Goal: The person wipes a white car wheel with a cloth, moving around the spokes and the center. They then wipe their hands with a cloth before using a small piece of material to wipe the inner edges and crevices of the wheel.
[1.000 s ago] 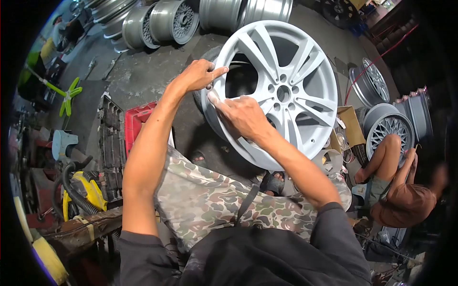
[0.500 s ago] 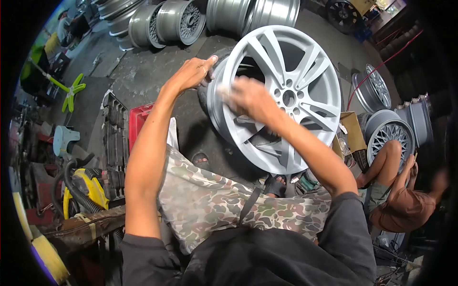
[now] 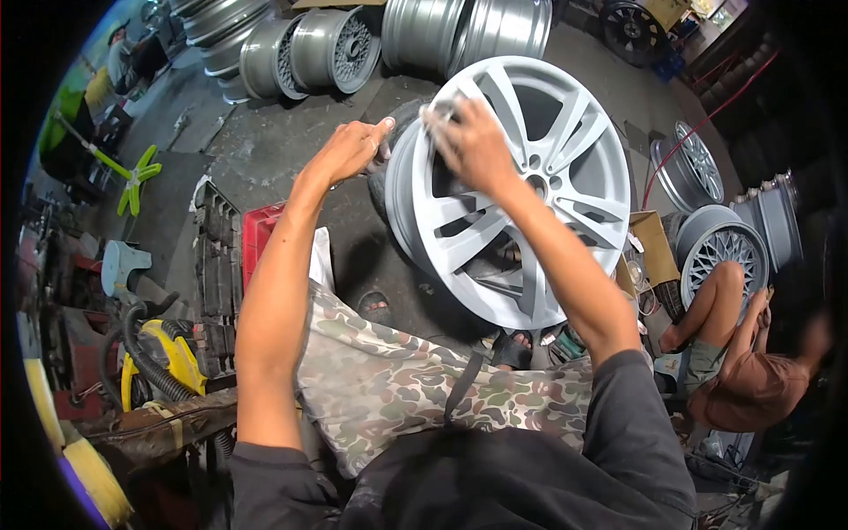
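Observation:
A grey alloy wheel with paired spokes leans in front of me, its face tilted up toward me. My left hand is at the left edge of its barrel, fingers curled round the back lip and partly hidden. My right hand is over the upper left of the wheel's face, with its fingertips bunched at the outer lip. Motion blurs those fingers, and whatever is pinched in them is too smeared to name. Behind the barrel a dark tyre shows in part.
Several bare rims stand at the back. At right, a mesh-spoke wheel is near a seated person and a cardboard box. On my left are a red crate, a yellow machine and a green star-shaped base.
My right hand has moved up along the wheel's left lip. My left hand stays at the barrel's edge, slightly lower in view along with the wheel.

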`<state>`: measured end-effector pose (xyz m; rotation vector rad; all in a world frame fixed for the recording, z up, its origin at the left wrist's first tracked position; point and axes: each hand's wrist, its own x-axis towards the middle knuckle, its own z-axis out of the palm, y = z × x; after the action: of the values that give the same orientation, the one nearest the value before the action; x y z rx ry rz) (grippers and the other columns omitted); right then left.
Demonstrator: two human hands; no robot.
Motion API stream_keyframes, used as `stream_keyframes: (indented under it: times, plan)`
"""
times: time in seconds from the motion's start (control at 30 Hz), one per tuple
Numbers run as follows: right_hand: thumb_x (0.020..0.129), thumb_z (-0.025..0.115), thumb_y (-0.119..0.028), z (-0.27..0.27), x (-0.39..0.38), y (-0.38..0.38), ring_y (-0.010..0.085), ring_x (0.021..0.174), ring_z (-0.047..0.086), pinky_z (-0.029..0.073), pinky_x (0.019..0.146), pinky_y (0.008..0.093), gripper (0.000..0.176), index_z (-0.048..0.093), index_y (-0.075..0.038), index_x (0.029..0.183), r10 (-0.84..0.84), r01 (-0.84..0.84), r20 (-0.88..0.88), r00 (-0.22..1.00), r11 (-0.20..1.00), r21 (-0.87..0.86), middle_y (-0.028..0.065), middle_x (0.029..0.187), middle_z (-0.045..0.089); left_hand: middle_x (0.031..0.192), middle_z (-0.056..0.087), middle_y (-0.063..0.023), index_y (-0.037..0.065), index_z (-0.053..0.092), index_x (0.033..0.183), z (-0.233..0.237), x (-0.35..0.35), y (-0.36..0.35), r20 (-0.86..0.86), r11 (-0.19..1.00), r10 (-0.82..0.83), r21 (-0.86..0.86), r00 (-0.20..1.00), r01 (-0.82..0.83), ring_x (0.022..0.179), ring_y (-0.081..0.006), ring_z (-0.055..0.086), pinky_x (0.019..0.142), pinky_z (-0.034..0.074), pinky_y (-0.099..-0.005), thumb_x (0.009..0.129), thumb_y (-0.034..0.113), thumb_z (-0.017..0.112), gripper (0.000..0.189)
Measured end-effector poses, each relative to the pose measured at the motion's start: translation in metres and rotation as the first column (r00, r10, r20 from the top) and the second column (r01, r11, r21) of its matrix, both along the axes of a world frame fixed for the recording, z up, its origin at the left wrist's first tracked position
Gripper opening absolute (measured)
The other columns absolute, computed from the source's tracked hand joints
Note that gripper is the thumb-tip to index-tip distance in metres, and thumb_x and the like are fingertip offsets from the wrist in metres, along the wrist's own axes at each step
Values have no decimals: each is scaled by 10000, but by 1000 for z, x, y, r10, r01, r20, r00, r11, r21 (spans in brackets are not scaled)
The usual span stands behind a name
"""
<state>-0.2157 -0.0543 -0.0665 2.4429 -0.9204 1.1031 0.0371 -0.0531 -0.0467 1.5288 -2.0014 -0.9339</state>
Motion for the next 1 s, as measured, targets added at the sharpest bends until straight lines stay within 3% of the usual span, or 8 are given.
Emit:
stream_keyframes:
  times: [0.1,0.13,0.2,0.37,0.63,0.8,0.87,1.0]
  plan:
    - [872,711,-156,-19,0,97,329,1089,567,494,940,446,416,710,-80,1281,42,-24,-100,994,984,179,107,1220,637,742,704,-163,-68,742,876,-2,4,1,20,1000,-3,1,1000,3,653,-222,705,673,557,-361,1080,572,420,745]
    - [858,719,-154,-39,1,122,335,1105,558,482,951,467,460,698,-98,1315,27,-24,-11,1000,977,214,98,1233,637,738,704,-159,-67,744,872,-3,6,1,35,1000,2,5,999,-2,653,-217,702,678,554,-360,1078,570,429,740]
    - [846,734,-174,-45,9,156,311,1116,544,453,908,434,484,684,-65,1315,-131,132,-20,991,965,229,84,1152,638,731,701,-147,-67,747,874,-9,7,-3,15,999,-11,36,1000,11,660,-205,699,674,550,-354,1075,571,438,737]
    - [849,703,-162,-36,57,138,295,1032,546,434,842,434,337,718,-36,1161,-477,391,165,863,839,378,99,1055,609,712,695,-120,-63,747,866,0,-2,4,24,1000,-7,14,1000,7,645,-179,673,652,532,-335,1063,575,464,726]
    - [842,709,-124,-16,40,133,289,981,529,432,814,428,253,722,-30,1077,-392,404,-112,913,830,384,98,1037,577,700,692,-93,-49,750,861,-5,-7,3,32,999,-31,22,999,31,646,-162,659,643,524,-324,1072,543,474,686]
    - [822,720,-112,-37,43,152,306,1002,552,458,825,424,230,729,-7,1027,-366,289,130,922,870,400,115,1039,596,711,695,-83,-46,749,847,4,-10,4,65,999,-1,42,998,-2,642,-154,650,633,520,-317,1081,522,474,673]
    - [854,675,-136,-44,11,149,315,944,574,466,801,444,253,714,-9,1070,-231,192,142,963,950,246,140,986,617,706,691,-84,-47,749,843,1,-14,4,68,999,-17,43,998,14,641,-152,648,634,518,-317,1080,525,478,675]
    - [879,664,-149,-50,-76,96,355,957,570,479,860,487,196,768,-3,956,-479,429,-22,877,762,484,178,960,664,687,673,-83,-49,744,835,0,-8,5,65,1000,-13,10,998,13,638,-145,637,634,514,-323,1076,529,488,677]
